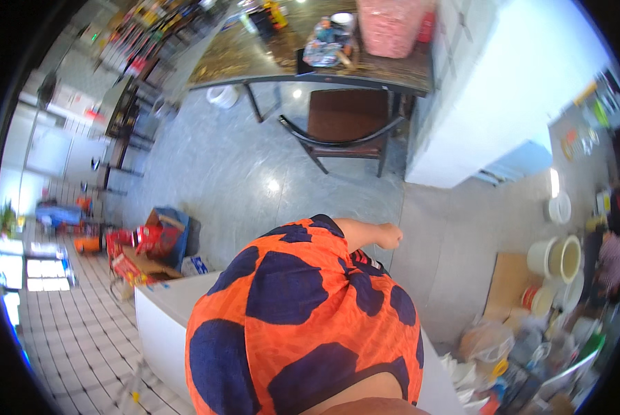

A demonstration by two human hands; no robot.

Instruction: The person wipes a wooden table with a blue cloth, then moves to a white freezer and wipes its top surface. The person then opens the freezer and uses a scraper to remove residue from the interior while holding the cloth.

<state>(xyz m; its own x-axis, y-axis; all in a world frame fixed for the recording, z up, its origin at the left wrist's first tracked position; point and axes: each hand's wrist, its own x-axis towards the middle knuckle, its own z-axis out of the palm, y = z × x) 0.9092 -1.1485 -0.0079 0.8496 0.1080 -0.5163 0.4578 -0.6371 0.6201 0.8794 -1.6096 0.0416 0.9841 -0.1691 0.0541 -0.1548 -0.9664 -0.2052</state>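
My left hand [390, 236] reaches out past the dark-edged sleeve of an orange garment with navy spots [286, 288]. Its fingers look curled in, and nothing shows in them. The hand is over the floor, touching no object that I can see. My right hand is out of view. Below my left forearm, a small piece of red and black striped material [367, 259] shows beside the garment. Ahead stands a brown chair [348, 114] with a curved black back, at a dark-topped table [237, 65]. On the table are a pink bag-like bundle [391, 26] and a white cup [342, 19].
A white pillar [460, 104] rises right of the table. A white-sided unit [159, 311] is close at my left, with open cardboard boxes [146, 262] beyond. At right stand pale buckets [564, 259], a flat cardboard sheet [501, 285] and plastic bags [489, 340]. A person [610, 262] is at the far right.
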